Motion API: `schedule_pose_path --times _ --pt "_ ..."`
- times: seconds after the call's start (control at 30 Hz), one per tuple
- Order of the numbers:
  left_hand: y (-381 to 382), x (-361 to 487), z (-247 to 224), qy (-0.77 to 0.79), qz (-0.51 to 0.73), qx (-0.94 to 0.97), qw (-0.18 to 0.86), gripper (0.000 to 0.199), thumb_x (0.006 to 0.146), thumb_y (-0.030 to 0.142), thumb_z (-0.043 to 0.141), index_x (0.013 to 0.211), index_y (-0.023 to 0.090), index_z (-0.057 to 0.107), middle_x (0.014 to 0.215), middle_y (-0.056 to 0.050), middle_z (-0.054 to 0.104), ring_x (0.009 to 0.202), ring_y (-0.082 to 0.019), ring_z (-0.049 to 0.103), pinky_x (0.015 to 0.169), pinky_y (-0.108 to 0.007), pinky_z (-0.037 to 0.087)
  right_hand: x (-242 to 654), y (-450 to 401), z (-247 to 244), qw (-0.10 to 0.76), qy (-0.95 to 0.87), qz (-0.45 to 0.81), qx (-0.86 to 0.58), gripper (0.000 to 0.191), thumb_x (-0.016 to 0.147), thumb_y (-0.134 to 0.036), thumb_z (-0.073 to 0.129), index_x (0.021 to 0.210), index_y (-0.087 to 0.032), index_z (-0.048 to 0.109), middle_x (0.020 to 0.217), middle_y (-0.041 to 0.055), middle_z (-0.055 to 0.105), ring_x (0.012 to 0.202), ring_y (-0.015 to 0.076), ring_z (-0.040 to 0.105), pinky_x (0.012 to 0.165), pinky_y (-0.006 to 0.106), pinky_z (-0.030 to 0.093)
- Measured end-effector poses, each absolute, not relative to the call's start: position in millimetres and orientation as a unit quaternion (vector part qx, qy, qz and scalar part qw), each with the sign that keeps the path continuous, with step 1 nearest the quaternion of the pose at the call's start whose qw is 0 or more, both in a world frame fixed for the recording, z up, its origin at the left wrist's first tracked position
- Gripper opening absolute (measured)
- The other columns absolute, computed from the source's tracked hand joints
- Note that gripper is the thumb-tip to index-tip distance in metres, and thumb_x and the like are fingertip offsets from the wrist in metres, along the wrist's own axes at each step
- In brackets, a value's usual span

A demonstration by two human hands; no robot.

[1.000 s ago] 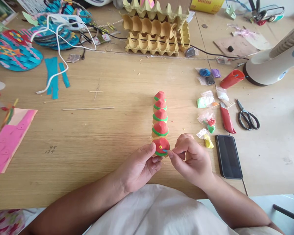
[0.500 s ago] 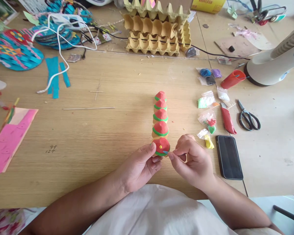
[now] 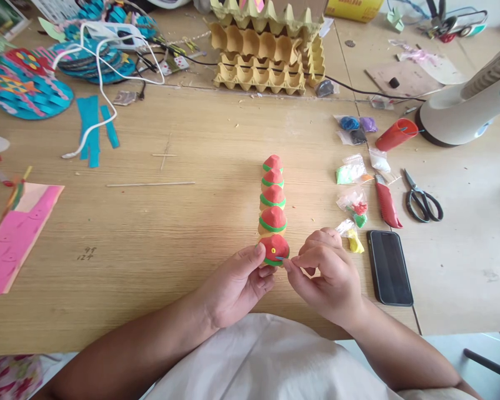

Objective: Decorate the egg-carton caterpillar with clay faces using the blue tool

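A row of egg-carton cups (image 3: 272,218), covered in red with green bands, runs away from me at the middle of the table. My left hand (image 3: 237,283) grips the nearest cup, thumb on its left side and fingers underneath. On that cup's red face sits a small yellow dot (image 3: 273,250). My right hand (image 3: 327,278) pinches a thin blue tool (image 3: 280,258) between thumb and forefinger. The tool's tip lies against the lower part of the red face, just below the yellow dot.
To the right lie a phone (image 3: 390,268), scissors (image 3: 424,197), a red cutter (image 3: 387,204), bagged clay (image 3: 350,169) and a red cup (image 3: 396,135). Egg cartons (image 3: 260,75) stand at the back. Pink card (image 3: 20,239) and a stick (image 3: 150,184) are left.
My right hand and the blue tool have shifted slightly left, so the tip lies nearer the middle of the red face. My left hand has hardly moved.
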State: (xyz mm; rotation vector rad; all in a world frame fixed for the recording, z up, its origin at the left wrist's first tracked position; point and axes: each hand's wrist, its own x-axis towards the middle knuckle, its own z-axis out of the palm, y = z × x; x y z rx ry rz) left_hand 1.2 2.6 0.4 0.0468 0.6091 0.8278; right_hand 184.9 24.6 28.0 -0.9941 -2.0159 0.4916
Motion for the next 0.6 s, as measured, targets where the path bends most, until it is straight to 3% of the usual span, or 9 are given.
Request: schedule_pose_path --times 0.6 --pt "1.2 1.8 2.9 0.300 0.389 0.028 0.871 0.029 0.083 0.044 0.081 0.087 0.017 0.070 0.085 0.000 0.052 0.069 -0.007 0.043 0.061 -0.016 0.042 182.6 25.1 30.1 0.419 -0.780 0.223 -0.407 0.026 0.086 -0.007 0.064 0.077 -0.023 0.046 0.056 -0.0088 0.044 0.053 0.0115 0.046 0.066 0.035 0.036"
